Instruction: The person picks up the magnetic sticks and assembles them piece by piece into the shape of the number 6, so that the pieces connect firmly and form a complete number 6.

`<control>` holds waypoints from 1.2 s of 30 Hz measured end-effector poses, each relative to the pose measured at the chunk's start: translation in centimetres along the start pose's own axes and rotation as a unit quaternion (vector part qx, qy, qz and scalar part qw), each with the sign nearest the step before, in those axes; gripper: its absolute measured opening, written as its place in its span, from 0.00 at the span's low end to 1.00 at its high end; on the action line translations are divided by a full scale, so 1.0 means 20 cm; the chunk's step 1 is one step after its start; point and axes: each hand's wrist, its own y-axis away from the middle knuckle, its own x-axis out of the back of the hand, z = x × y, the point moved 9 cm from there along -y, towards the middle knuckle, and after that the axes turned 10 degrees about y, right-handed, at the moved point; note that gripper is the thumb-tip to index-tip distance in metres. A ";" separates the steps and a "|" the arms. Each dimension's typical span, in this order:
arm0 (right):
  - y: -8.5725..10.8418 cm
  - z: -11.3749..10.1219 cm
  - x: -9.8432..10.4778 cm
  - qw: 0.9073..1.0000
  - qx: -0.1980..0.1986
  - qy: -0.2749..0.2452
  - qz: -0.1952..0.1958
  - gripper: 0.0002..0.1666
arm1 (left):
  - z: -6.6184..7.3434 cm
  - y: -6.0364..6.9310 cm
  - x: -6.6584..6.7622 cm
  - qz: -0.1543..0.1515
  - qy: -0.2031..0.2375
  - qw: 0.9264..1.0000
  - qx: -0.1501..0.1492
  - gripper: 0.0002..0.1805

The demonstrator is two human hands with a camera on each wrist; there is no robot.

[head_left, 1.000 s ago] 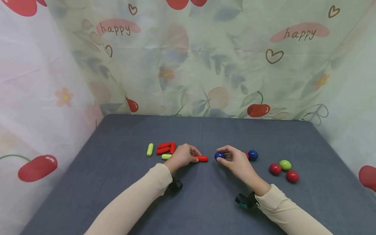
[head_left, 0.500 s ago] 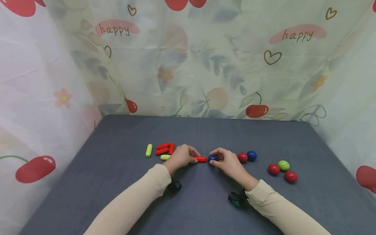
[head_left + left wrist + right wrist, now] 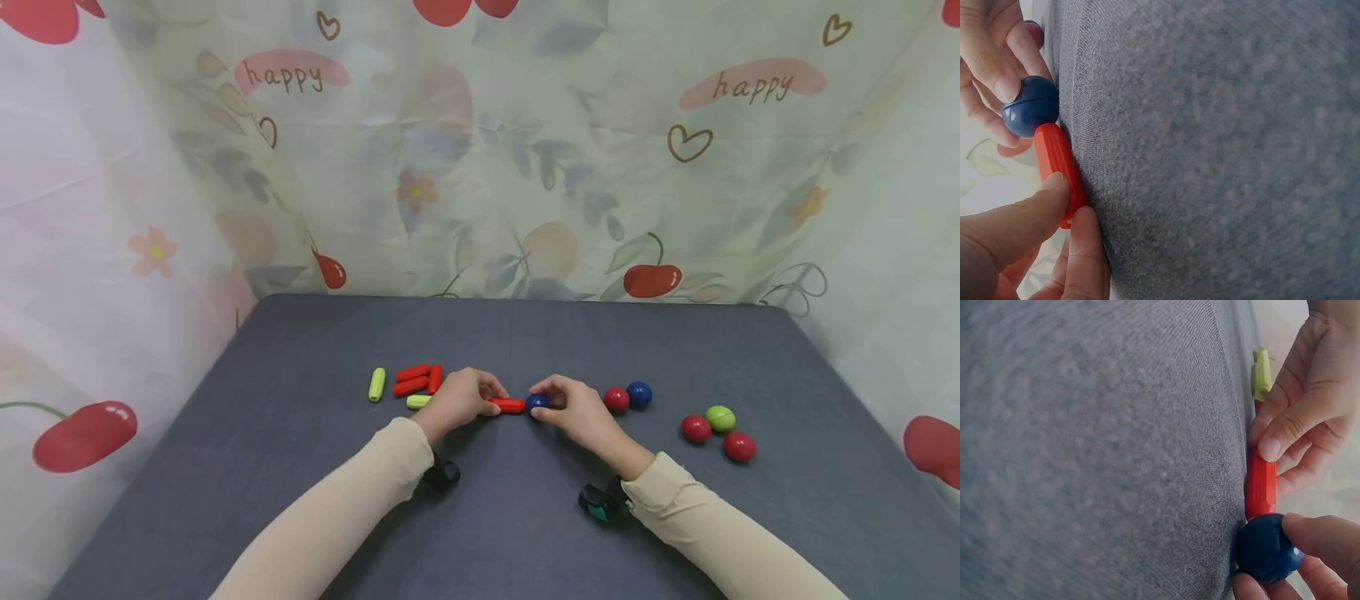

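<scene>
In the head view my left hand (image 3: 459, 402) pinches a red ridged stick (image 3: 510, 406) that lies on the grey table. My right hand (image 3: 577, 410) holds a dark blue ball (image 3: 537, 402) between thumb and fingers. Ball and stick meet end to end, which the left wrist view shows closely: the blue ball (image 3: 1032, 106) touches the far tip of the red stick (image 3: 1060, 165). From the right wrist the same blue ball (image 3: 1269, 548) sits against the red stick (image 3: 1261, 484). Whether the two are joined or only touching, I cannot tell.
Left of my hands lie several red sticks (image 3: 411, 386), a yellow-green stick (image 3: 377, 384) and another yellow-green stick (image 3: 418, 402). To the right are a red ball (image 3: 617, 400) and a blue ball (image 3: 639, 395), then a green ball (image 3: 720, 418) with two red balls (image 3: 696, 429).
My right hand has moved left with the blue ball, closing the gap to the red stick's end. The left hand keeps its grip and has barely moved.
</scene>
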 end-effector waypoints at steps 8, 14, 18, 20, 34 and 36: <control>-0.02 0.00 -0.01 1.000 0.003 -0.015 -0.013 0.15 | -0.01 0.00 0.01 -0.004 0.003 1.000 0.000 0.07; -0.02 0.00 -0.01 1.000 0.001 -0.012 -0.015 0.15 | -0.01 0.00 0.01 -0.004 0.003 1.000 0.001 0.07; -0.03 0.01 -0.01 1.000 -0.001 -0.011 -0.015 0.15 | 0.00 0.00 0.00 -0.004 0.001 1.000 -0.001 0.07; -0.02 0.01 -0.01 1.000 -0.004 -0.012 -0.015 0.15 | 0.00 0.00 0.00 -0.005 0.000 1.000 -0.001 0.07; -0.01 0.00 -0.01 1.000 -0.003 -0.009 -0.021 0.15 | 0.01 0.01 0.00 -0.013 -0.005 1.000 0.001 0.06; -0.01 0.00 -0.01 1.000 0.000 -0.010 -0.021 0.14 | 0.01 0.01 0.00 -0.013 -0.004 1.000 0.003 0.06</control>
